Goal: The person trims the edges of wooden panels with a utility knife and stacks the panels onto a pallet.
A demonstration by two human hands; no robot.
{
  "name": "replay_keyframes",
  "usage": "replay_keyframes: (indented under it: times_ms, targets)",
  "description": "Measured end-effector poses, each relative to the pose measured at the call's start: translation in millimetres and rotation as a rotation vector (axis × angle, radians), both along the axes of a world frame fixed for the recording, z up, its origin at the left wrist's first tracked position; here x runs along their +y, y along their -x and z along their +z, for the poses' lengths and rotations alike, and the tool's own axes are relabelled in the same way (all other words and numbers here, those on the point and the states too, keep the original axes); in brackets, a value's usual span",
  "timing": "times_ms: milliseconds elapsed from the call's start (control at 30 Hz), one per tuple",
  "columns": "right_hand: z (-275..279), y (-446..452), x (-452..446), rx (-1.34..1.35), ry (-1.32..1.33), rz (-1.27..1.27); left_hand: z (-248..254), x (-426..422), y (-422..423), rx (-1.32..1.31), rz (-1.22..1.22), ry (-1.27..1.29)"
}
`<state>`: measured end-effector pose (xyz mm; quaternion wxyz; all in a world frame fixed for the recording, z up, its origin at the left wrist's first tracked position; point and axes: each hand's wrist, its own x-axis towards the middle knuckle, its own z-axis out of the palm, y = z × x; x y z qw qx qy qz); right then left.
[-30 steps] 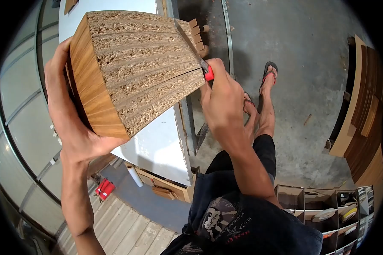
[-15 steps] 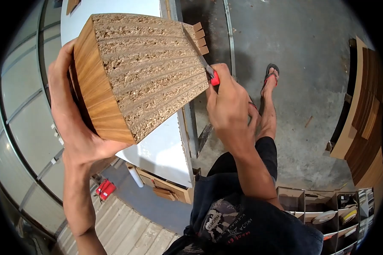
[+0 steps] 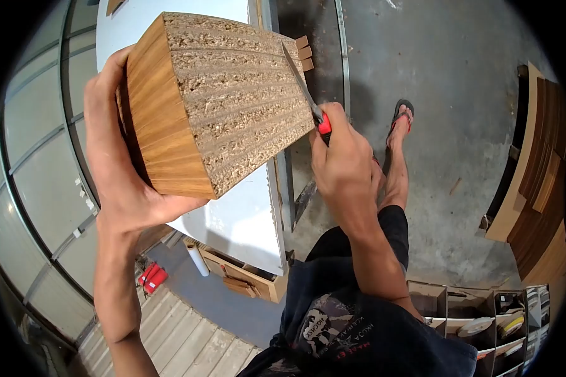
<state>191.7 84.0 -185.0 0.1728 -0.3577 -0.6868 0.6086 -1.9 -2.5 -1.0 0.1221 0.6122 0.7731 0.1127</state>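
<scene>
Several particleboard pieces (image 3: 245, 94) with wood-grain faces are stacked together, their rough chip edges facing up. My left hand (image 3: 122, 163) is wrapped round the left end of this stack, thumb beneath the near corner. In my right hand (image 3: 346, 163) is a knife (image 3: 324, 122) with a red-and-black handle, my fingers closed round it. Its long thin blade lies slantwise against the right part of the stack's chip edges. The fingertips of my right hand are partly hidden behind the handle.
Below the stack is a white-topped table (image 3: 245, 220). Brown boards (image 3: 541, 169) lie at the far right, above a compartmented shelf (image 3: 465, 301). A red object (image 3: 152, 277), a white roll (image 3: 197, 259) and a wooden box (image 3: 273, 289) are at lower left.
The stack and both hands have shifted right in view. The knife blade stays against the right part of the stack, and both hands keep their grip.
</scene>
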Motion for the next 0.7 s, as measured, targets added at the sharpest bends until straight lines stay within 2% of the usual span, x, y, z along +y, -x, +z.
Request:
replay_keyframes:
  times_ms: [333, 533, 700]
  targets:
    - [-9.6, 29.9, 16.0, -0.023, -0.119, -0.016, 1.9, -0.4, -1.4, 0.023, -0.016, 0.002]
    - [-11.8, 39.7, 22.5, 0.067, -0.112, -0.016, 3.2, 3.8, -1.0, 0.061, -0.011, 0.022]
    - [-12.2, 21.4, 5.5, -0.044, -0.096, -0.026, 4.5, 2.6, -2.0, 0.064, 0.021, 0.035]
